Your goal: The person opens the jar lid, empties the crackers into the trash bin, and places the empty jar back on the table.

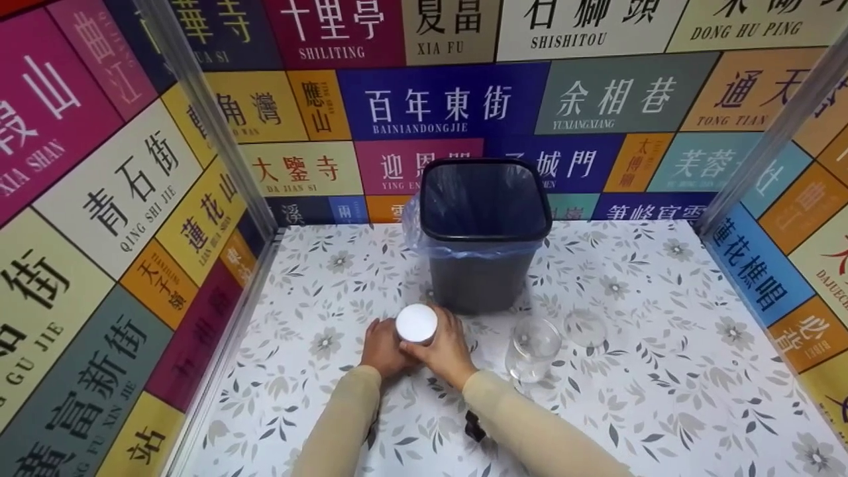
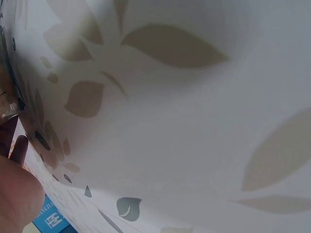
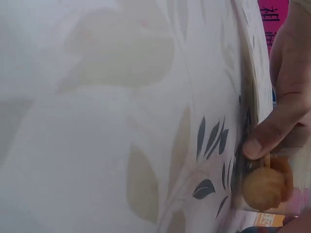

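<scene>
Both hands hold a clear jar with a round white lid (image 1: 416,323), low over the patterned table in front of the bin. My left hand (image 1: 384,348) grips it from the left; in the left wrist view only part of the left hand (image 2: 19,194) and the jar's clear edge (image 2: 7,92) show. The right hand (image 1: 454,348) curls round the jar's right side, its thumb across the near side just below the lid. Brownish-orange rounded pieces (image 3: 265,188) show through the clear wall beside the right hand (image 3: 291,102) in the right wrist view.
A black bin (image 1: 480,278) lined with a bluish bag stands just beyond the hands. To the right are a clear glass cup (image 1: 532,354), apparently with some liquid, and a clear round disc (image 1: 585,328). Walls with colourful signs (image 1: 424,109) enclose the table (image 1: 662,397).
</scene>
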`<state>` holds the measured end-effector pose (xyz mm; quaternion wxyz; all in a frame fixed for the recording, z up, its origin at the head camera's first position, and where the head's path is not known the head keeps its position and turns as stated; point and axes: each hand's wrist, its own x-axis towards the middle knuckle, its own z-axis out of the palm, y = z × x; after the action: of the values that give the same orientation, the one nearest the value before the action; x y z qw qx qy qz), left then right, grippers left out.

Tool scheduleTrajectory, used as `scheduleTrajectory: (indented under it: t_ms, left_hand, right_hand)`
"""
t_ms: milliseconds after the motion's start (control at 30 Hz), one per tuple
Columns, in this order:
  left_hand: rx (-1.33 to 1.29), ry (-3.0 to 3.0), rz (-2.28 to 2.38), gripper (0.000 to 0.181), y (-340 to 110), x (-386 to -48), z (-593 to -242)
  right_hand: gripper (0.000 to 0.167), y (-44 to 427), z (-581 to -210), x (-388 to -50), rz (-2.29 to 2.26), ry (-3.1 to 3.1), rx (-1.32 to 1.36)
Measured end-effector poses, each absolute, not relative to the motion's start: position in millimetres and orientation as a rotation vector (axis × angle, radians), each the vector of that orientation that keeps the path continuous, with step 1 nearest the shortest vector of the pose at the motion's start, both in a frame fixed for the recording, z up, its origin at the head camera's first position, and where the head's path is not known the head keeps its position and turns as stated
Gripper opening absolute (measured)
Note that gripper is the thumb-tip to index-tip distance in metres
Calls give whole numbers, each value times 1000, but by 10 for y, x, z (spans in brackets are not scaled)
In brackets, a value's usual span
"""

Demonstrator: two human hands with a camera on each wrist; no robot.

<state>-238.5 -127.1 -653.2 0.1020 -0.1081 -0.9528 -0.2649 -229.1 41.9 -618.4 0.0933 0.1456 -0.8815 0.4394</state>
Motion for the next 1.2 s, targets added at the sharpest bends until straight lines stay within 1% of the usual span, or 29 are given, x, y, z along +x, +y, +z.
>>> scheduleTrajectory:
  t_ms: [167,267,400,500,633,800,900,1000,1200]
  left_hand:
    - [-318,-2761,-814,73,-1255,-2388,-6542]
    - [-313,-2739,-850,74,-1248,-2395,-6543]
    - [-313,-2741,-886,77,-1241,-2393,-6546]
    - [-325,-2748,-872,78,-1244,-2389,-6547]
    - [-326,-2764,-810,75,-1250,-2382,-6532]
    - [-315,-2825,-745,77,-1252,-2386,-6514]
    - [-311,-2854,-763,80,-1240,-2397,-6520]
    - [-309,-2852,-779,80,-1234,-2400,-6537]
    - [-314,-2743,-832,80,-1265,-2387,-6564]
  right_hand:
    - [93,527,-6123,-2465,1442,-2677,597]
    - [94,603,-6068,-2589,1513,-2734,730]
    - [97,673,-6007,-2671,1466,-2817,834]
    - [101,678,-5998,-2643,1396,-2833,816]
    - [105,610,-6054,-2506,1299,-2778,664]
    - [103,459,-6167,-2316,1278,-2644,447]
    - [101,418,-6201,-2287,1296,-2602,395]
    - [98,451,-6196,-2342,1345,-2621,441]
    - [97,576,-6127,-2581,1507,-2749,693]
